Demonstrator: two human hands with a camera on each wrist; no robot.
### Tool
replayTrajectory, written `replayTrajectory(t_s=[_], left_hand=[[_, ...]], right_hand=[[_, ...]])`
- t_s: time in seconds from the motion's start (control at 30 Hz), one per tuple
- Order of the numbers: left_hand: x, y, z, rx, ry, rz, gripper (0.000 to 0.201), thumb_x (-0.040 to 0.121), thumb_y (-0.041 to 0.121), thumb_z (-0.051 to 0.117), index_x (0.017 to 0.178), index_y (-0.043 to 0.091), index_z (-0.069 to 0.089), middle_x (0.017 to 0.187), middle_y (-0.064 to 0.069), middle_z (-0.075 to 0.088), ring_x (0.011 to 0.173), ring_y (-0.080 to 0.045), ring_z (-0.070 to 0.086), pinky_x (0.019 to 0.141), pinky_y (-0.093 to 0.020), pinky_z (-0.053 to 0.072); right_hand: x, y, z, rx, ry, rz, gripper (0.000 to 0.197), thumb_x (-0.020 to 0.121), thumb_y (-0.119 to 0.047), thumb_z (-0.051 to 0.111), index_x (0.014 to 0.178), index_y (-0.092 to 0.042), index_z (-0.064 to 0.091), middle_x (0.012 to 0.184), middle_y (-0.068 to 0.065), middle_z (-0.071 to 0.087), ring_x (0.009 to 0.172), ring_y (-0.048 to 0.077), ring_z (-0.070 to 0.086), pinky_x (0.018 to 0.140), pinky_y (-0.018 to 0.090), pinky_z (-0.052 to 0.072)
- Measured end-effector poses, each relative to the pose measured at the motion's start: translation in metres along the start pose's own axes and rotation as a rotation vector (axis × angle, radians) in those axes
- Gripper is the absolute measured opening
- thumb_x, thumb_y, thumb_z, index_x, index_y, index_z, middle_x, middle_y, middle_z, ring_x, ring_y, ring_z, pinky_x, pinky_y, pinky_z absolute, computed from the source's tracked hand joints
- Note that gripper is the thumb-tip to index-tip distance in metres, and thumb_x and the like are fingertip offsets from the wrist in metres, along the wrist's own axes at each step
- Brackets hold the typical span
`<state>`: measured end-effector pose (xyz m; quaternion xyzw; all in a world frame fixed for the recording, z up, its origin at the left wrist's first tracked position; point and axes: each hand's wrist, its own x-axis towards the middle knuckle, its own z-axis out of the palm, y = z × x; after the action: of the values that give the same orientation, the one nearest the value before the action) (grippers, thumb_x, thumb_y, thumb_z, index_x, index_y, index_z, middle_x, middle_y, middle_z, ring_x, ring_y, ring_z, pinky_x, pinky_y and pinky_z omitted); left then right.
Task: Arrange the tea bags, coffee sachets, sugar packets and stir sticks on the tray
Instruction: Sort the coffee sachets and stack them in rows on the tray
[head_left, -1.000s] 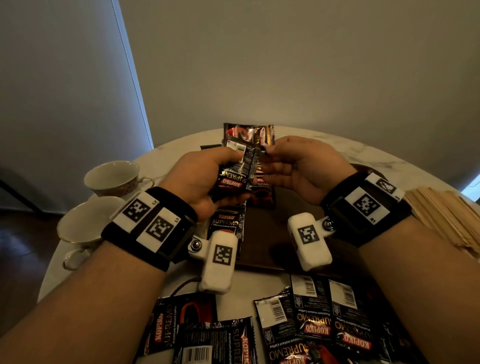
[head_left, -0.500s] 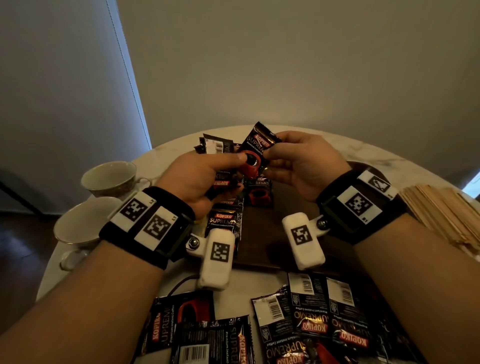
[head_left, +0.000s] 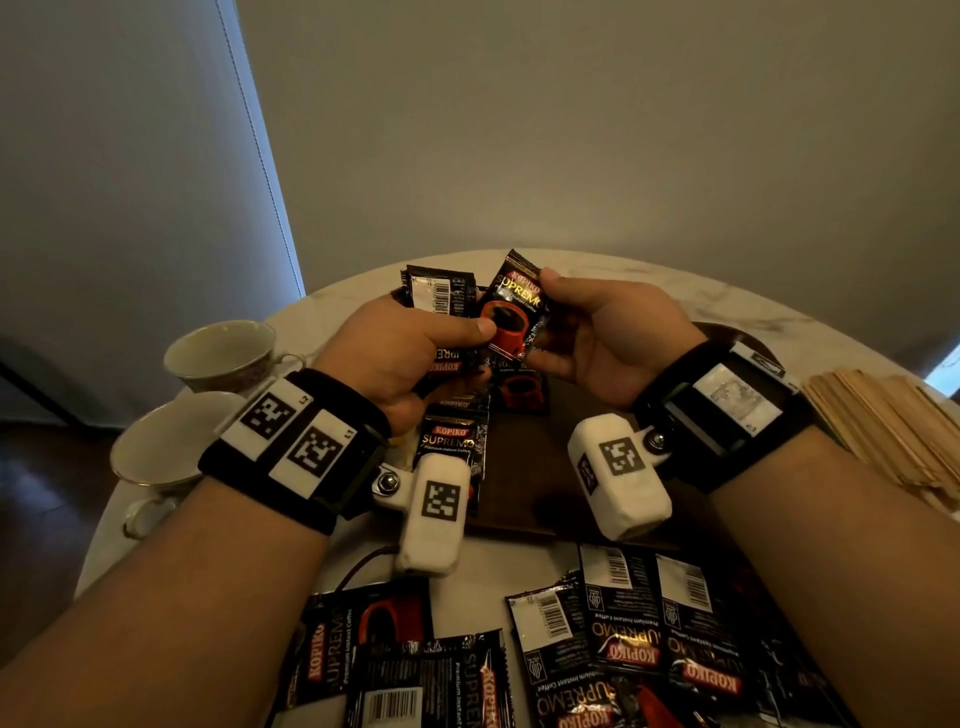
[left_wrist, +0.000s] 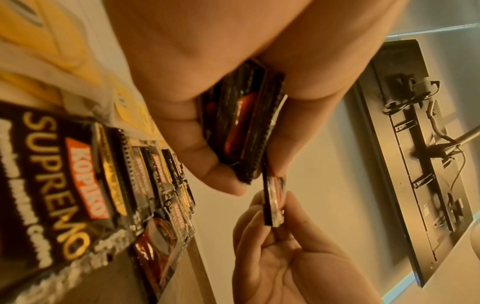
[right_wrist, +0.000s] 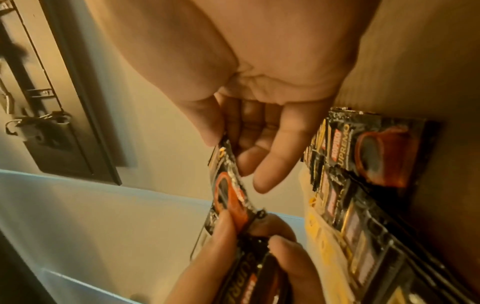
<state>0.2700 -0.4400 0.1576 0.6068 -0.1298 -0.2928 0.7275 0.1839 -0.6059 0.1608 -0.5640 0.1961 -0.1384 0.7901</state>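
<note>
now right hand (head_left: 613, 338) pinches kopiko sachet (head_left: 511, 312) face-up; left hand (head_left: 405, 353) grips stack (head_left: 447, 332). best square edges, then lay on tray (head_left: 535, 467).

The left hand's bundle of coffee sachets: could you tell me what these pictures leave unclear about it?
- Count: in the head view the left hand and the front sachet cover the bundle; the left wrist view shows edges only.
- Right hand grip on the front sachet: fingertips hidden behind it.
- Tray: largely covered by wrists and cameras.
</note>
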Motion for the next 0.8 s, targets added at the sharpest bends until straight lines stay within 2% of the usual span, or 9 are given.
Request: replayTrajectory(t_s=[0.07,0.13,0.2,0.3,0.37,0.43,0.53,0.67,0.8], left_hand=[[0.000,-0.001,0.001,0.012,0.003,-0.001,0.020,0.084,-0.003,0.076,0.102,0.001,0.071,0.096,-0.016,0.078,0.082,-0.027,0.077,0.059,-0.030,0.062],[0.001,-0.002,0.002,0.020,0.025,-0.008,0.017,0.084,-0.005,0.075,0.100,0.002,0.072,0.095,-0.016,0.078,0.083,-0.027,0.077,0.061,-0.031,0.063],[0.001,-0.003,0.003,0.011,0.051,-0.014,0.017,0.084,-0.004,0.076,0.100,0.002,0.072,0.097,-0.017,0.078,0.085,-0.029,0.077,0.061,-0.032,0.062],[0.003,-0.003,0.002,-0.021,0.091,-0.023,0.022,0.083,-0.001,0.078,0.104,0.001,0.071,0.103,-0.018,0.077,0.090,-0.031,0.076,0.062,-0.032,0.061],[0.004,-0.003,0.001,-0.034,0.105,-0.037,0.026,0.082,0.000,0.080,0.107,0.000,0.070,0.106,-0.019,0.076,0.093,-0.033,0.075,0.062,-0.032,0.061],[0.005,-0.004,0.000,-0.038,0.113,-0.045,0.023,0.083,0.004,0.081,0.104,0.002,0.071,0.106,-0.018,0.076,0.095,-0.032,0.075,0.061,-0.031,0.061],[0.006,-0.001,-0.003,-0.053,0.137,-0.033,0.009,0.088,0.014,0.078,0.088,0.008,0.071,0.086,-0.008,0.073,0.082,-0.020,0.072,0.063,-0.032,0.063],[0.008,0.002,-0.005,-0.086,0.181,-0.016,0.010,0.094,0.017,0.072,0.087,0.012,0.067,0.075,-0.003,0.068,0.068,-0.013,0.066,0.078,-0.038,0.062],[0.006,0.003,-0.004,-0.092,0.181,-0.014,0.006,0.094,0.014,0.071,0.090,0.012,0.067,0.079,-0.004,0.068,0.071,-0.014,0.066,0.077,-0.039,0.063]], right_hand=[[0.001,0.001,0.001,-0.025,0.023,-0.014,0.028,0.097,-0.023,0.066,0.120,-0.006,0.068,0.109,0.015,0.072,0.089,0.026,0.070,0.064,0.034,0.063],[0.001,0.002,0.000,-0.071,0.034,-0.052,0.022,0.095,-0.020,0.070,0.112,-0.006,0.069,0.096,0.011,0.072,0.073,0.019,0.069,0.057,0.029,0.060],[0.000,0.000,-0.003,-0.071,0.006,-0.077,0.017,0.092,-0.010,0.072,0.108,-0.006,0.069,0.087,0.008,0.072,0.064,0.015,0.068,0.059,0.027,0.061],[-0.001,-0.002,-0.002,-0.043,-0.032,-0.090,0.021,0.090,0.002,0.068,0.108,-0.006,0.064,0.089,0.009,0.075,0.068,0.016,0.072,0.065,0.029,0.063],[-0.001,0.000,0.001,-0.067,-0.022,-0.089,0.015,0.090,0.004,0.068,0.101,-0.006,0.064,0.087,0.009,0.075,0.069,0.016,0.073,0.067,0.029,0.063],[0.000,0.001,0.000,-0.054,0.019,-0.067,0.011,0.091,0.004,0.067,0.094,-0.006,0.063,0.077,0.007,0.073,0.064,0.014,0.070,0.065,0.029,0.062],[0.005,0.003,-0.007,-0.060,0.136,0.010,0.010,0.091,0.004,0.065,0.096,-0.004,0.063,0.066,0.005,0.069,0.058,0.014,0.066,0.061,0.029,0.061],[0.008,0.010,-0.017,-0.238,0.202,0.178,0.015,0.087,0.004,0.067,0.098,-0.006,0.065,0.075,0.007,0.065,0.064,0.017,0.062,0.058,0.028,0.056],[0.012,0.014,-0.024,-0.321,0.191,0.244,0.021,0.087,0.005,0.067,0.103,-0.010,0.067,0.086,0.009,0.066,0.066,0.016,0.060,0.050,0.024,0.052]])
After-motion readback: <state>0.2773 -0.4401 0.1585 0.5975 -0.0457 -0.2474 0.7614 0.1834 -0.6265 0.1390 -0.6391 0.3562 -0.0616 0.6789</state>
